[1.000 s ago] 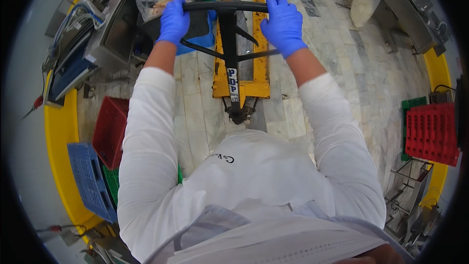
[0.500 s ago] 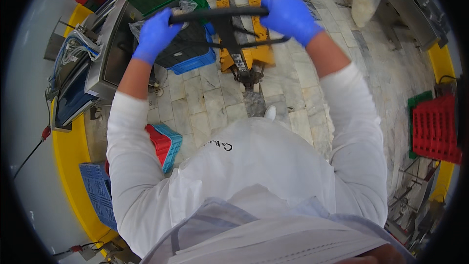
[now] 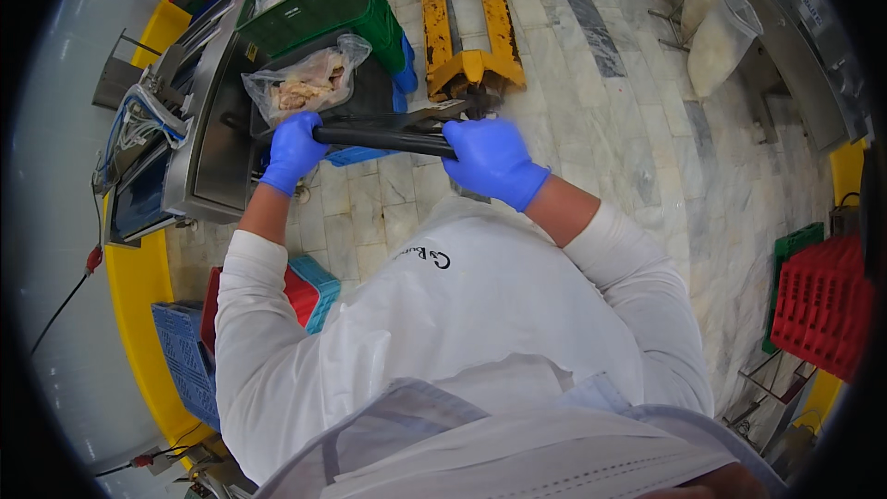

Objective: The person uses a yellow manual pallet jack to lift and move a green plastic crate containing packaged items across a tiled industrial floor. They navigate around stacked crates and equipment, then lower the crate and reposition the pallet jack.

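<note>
Both my hands wear blue gloves and grip the black handle [image 3: 383, 138] of a pallet jack. My left hand [image 3: 294, 150] is wrapped round its left end, close to the crates. At the right end my right hand [image 3: 494, 162] is closed on the same bar. The handle is pulled low, near my apron. Beyond it the yellow pallet jack forks [image 3: 504, 28] lie along the floor, pointing away, with nothing on them. Left of the forks, a clear plastic bag [image 3: 314, 83] of pale, meat-like pieces sits in a dark crate, beside my left hand.
Behind the bag stands a green crate [image 3: 309, 14] holding more bagged goods. A steel machine [image 3: 217, 120] lines the left. Red and blue crates [image 3: 314, 291] sit by my left elbow, red crates [image 3: 827, 300] at far right. Filled clear bags [image 3: 716, 32] stand at the upper right.
The handle has come down and toward me with both hands still on it. My right hand has moved leftward. The bag in the dark crate is now uncovered.
</note>
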`<state>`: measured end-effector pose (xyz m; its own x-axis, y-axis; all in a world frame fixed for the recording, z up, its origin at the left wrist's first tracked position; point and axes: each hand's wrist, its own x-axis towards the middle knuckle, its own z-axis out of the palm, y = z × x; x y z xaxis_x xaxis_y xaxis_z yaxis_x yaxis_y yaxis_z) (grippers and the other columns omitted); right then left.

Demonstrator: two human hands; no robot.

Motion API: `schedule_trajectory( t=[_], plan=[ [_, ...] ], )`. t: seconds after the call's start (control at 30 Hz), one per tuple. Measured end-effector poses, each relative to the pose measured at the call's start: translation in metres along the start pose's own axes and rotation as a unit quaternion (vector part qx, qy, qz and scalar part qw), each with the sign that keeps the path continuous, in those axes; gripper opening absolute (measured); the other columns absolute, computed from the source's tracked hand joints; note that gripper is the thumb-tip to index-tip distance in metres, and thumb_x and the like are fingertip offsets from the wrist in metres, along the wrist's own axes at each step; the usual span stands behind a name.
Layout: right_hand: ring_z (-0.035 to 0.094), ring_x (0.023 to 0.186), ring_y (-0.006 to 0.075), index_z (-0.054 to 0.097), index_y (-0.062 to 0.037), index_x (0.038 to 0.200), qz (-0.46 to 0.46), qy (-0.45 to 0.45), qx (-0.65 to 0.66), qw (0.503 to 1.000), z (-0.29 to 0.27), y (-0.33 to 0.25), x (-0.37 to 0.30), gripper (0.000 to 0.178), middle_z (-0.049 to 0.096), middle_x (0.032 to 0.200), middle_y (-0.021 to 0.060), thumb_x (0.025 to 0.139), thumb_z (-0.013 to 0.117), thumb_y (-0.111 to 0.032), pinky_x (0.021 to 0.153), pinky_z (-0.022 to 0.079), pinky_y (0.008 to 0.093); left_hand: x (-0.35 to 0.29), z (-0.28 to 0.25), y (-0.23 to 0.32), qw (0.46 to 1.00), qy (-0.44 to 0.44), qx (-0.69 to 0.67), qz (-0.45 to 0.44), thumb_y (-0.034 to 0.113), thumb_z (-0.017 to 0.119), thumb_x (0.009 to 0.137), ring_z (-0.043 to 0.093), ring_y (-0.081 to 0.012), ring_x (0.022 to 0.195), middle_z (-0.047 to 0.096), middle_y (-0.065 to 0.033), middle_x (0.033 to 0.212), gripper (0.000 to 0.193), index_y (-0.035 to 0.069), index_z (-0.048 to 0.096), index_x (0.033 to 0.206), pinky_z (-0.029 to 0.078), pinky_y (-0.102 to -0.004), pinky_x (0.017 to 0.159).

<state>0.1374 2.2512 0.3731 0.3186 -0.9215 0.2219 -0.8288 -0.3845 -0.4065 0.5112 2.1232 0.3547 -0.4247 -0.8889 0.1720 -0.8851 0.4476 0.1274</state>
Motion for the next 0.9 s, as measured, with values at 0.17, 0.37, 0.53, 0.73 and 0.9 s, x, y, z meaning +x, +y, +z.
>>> schedule_trajectory(
  t=[0.17,0.37,0.53,0.73,0.9],
  plan=[
    [0.074,0.078,0.0367,0.070,-0.0111,0.097,0.022,-0.034,-0.019,0.999,0.021,0.069,0.085,0.019,0.074,0.083,0.0153,0.085,0.073,-0.025,0.072,0.058,0.0506,0.098,0.048,-0.028,1.000,0.028,-0.006,-0.002,0.021,0.084,0.073,0.072,-0.0388,0.089,0.073,-0.0167,0.090,0.018,0.010,0.075,0.085,0.058,-0.0487,0.082],
    [0.074,0.082,0.0371,0.073,-0.0130,0.089,0.144,-0.075,-0.096,0.982,-0.006,0.203,0.161,0.016,0.075,0.084,0.0163,0.082,0.076,-0.027,0.075,0.058,0.0498,0.233,0.110,0.011,0.993,0.046,-0.084,0.072,0.028,0.081,0.076,0.071,-0.0400,0.074,0.071,-0.0154,0.077,0.018,0.012,0.073,0.079,0.058,-0.0507,0.070],
    [0.073,0.080,0.0408,0.076,-0.0113,0.084,0.213,-0.053,-0.190,0.957,-0.015,0.329,0.235,0.018,0.074,0.083,0.0182,0.080,0.081,-0.028,0.073,0.058,0.0513,0.357,0.156,0.038,0.975,-0.063,-0.149,0.151,0.037,0.079,0.082,0.072,-0.0381,0.073,0.071,-0.0136,0.074,0.025,0.013,0.072,0.077,0.058,-0.0505,0.071],
    [0.074,0.080,0.0401,0.078,-0.0121,0.085,0.231,-0.052,-0.213,0.948,-0.003,0.437,0.355,0.011,0.075,0.085,0.0185,0.079,0.078,-0.022,0.074,0.058,0.0514,0.501,0.208,0.015,0.974,-0.065,-0.164,0.141,0.040,0.078,0.082,0.074,-0.0369,0.074,0.073,-0.0128,0.076,0.027,0.014,0.073,0.078,0.059,-0.0504,0.071],
    [0.073,0.078,0.0390,0.078,-0.0131,0.080,0.199,-0.030,-0.201,0.959,-0.002,0.525,0.467,0.006,0.075,0.081,0.0165,0.076,0.078,-0.017,0.074,0.056,0.0500,0.631,0.229,-0.008,0.983,-0.081,-0.141,0.083,0.044,0.077,0.083,0.074,-0.0379,0.077,0.074,-0.0118,0.077,0.030,0.013,0.074,0.080,0.060,-0.0496,0.075]
  ],
)
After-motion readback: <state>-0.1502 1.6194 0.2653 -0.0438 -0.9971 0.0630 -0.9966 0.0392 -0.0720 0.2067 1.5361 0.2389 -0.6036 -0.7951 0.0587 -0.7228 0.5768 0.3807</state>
